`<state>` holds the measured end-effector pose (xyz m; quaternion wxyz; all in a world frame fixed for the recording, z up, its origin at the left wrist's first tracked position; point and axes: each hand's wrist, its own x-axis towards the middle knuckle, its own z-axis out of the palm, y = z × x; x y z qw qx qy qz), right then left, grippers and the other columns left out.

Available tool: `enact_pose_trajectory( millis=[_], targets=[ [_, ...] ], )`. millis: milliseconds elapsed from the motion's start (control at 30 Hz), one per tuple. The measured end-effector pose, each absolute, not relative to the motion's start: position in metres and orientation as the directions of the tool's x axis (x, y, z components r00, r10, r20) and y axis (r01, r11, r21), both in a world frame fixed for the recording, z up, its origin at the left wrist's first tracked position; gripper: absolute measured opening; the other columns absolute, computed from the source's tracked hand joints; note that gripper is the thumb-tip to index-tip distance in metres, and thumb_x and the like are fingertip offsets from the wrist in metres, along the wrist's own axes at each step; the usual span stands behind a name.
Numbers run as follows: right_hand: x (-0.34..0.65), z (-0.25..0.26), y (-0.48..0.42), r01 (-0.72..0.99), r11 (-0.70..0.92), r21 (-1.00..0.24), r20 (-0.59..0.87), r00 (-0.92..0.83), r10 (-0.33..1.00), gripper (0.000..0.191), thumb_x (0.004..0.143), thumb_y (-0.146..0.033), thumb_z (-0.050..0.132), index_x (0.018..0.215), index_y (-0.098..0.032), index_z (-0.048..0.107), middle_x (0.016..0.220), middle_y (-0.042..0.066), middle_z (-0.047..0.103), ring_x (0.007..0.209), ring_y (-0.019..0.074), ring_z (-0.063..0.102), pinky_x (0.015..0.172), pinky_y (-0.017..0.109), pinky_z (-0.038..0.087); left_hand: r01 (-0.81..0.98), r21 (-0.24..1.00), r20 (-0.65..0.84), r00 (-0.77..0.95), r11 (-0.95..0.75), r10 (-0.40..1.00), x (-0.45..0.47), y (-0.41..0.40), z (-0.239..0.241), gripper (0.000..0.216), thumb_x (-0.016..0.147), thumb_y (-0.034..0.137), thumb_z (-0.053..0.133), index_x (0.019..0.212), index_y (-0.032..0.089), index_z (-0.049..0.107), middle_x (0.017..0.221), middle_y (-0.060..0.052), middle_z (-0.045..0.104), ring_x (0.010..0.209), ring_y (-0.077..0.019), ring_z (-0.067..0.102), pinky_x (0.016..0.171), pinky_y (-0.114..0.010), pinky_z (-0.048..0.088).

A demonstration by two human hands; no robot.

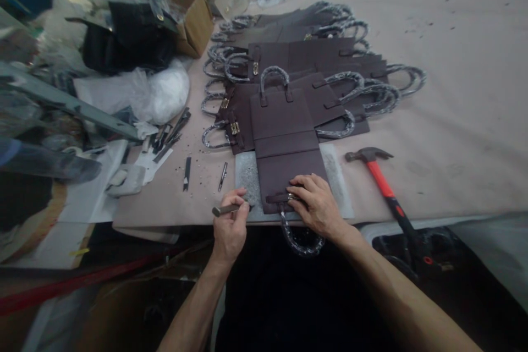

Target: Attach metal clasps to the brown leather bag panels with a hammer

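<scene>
A dark brown leather bag panel (289, 146) with wrapped handles lies over a pale slab (249, 179) at the table's front edge. My right hand (315, 203) rests on its near end, fingers bent over a small metal clasp (292, 196) on a strap; the fingers partly cover the clasp. Below that hand, a plastic-wrapped handle (301, 245) hangs past the edge. My left hand (231, 225) is closed around a short metal rod-like punch (226, 209), held almost level just left of the panel. The punch's tip is hard to make out.
A claw hammer (381, 179) with a red and black handle lies at the right, overhanging the edge. More bag panels (301, 55) overlap behind. Left are a slim pen-like tool (223, 177), a flat dark blade (187, 174), several tools (169, 135) and a cardboard box (196, 25).
</scene>
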<state>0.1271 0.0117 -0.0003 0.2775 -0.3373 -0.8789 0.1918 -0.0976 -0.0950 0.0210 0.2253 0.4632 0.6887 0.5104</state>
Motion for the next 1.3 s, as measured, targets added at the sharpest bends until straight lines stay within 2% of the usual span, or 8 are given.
enact_pose_trajectory(
  millis=[67,200,433,600,767,900,1300],
  targets=[
    [0.127,0.0,0.012,0.481,0.698,-0.531,0.359,-0.618,0.699,0.019,0.095,-0.025,0.064,0.113,-0.021,0.068,0.122,0.01,0.066,0.115,0.0277,0.058,0.109,0.053,0.041,0.479,0.87,0.147,-0.478,0.118,0.866,-0.101,-0.101,0.022,0.009,0.094,0.028,0.059,0.093,0.019,0.062,0.117,-0.01,0.068,0.113,-0.0254,0.065,0.101,-0.044,0.052],
    [0.127,0.0,0.012,0.485,0.696,-0.529,0.35,-0.623,0.7,0.02,0.095,-0.026,0.064,0.114,-0.022,0.067,0.122,0.009,0.066,0.115,0.0274,0.059,0.11,0.053,0.04,0.548,0.82,0.126,-0.455,0.166,0.882,-0.109,-0.109,0.018,0.022,0.094,0.025,0.059,0.115,0.02,0.065,0.111,-0.009,0.07,0.103,-0.0233,0.069,0.093,-0.041,0.057],
    [0.127,-0.002,0.012,0.493,0.699,-0.518,0.339,-0.632,0.697,0.02,0.095,-0.026,0.064,0.114,-0.022,0.067,0.122,0.009,0.067,0.115,0.0274,0.059,0.11,0.053,0.04,0.593,0.805,0.288,-0.364,-0.018,0.886,-0.112,-0.11,0.005,0.007,0.095,0.018,0.057,0.1,0.019,0.062,0.117,-0.011,0.069,0.114,-0.0231,0.067,0.102,-0.044,0.056],
    [0.128,-0.002,0.012,0.498,0.702,-0.51,0.326,-0.643,0.693,0.021,0.095,-0.026,0.064,0.116,-0.021,0.066,0.124,0.01,0.065,0.116,0.0272,0.059,0.111,0.052,0.038,0.542,0.828,0.363,-0.318,-0.146,0.876,-0.107,-0.105,0.006,0.01,0.095,0.017,0.061,0.104,0.019,0.063,0.115,-0.01,0.07,0.111,-0.0229,0.069,0.101,-0.047,0.057],
    [0.127,-0.001,0.012,0.516,0.688,-0.51,0.305,-0.64,0.705,0.022,0.095,-0.027,0.065,0.115,-0.021,0.067,0.124,0.009,0.065,0.117,0.0273,0.058,0.112,0.051,0.038,0.426,0.874,0.36,-0.243,-0.235,0.901,-0.096,-0.088,0.011,0.013,0.095,0.014,0.06,0.106,0.02,0.062,0.118,-0.01,0.071,0.114,-0.022,0.069,0.103,-0.046,0.057],
    [0.127,0.002,0.012,0.516,0.684,-0.516,0.306,-0.635,0.709,0.021,0.095,-0.027,0.064,0.115,-0.02,0.067,0.123,0.01,0.065,0.116,0.0277,0.058,0.111,0.052,0.038,0.409,0.878,0.344,-0.176,-0.249,0.922,-0.092,-0.078,0.004,0.011,0.096,0.015,0.06,0.106,0.02,0.063,0.118,-0.011,0.072,0.115,-0.0232,0.069,0.104,-0.048,0.056],
    [0.127,0.002,0.012,0.514,0.657,-0.551,0.282,-0.627,0.726,0.023,0.094,-0.026,0.063,0.116,-0.024,0.068,0.123,0.009,0.066,0.117,0.028,0.058,0.111,0.054,0.038,0.364,0.904,0.313,-0.208,-0.224,0.927,-0.091,-0.081,-0.004,0.012,0.097,0.017,0.059,0.107,0.021,0.062,0.119,-0.011,0.072,0.118,-0.0241,0.068,0.105,-0.051,0.054]
  ],
)
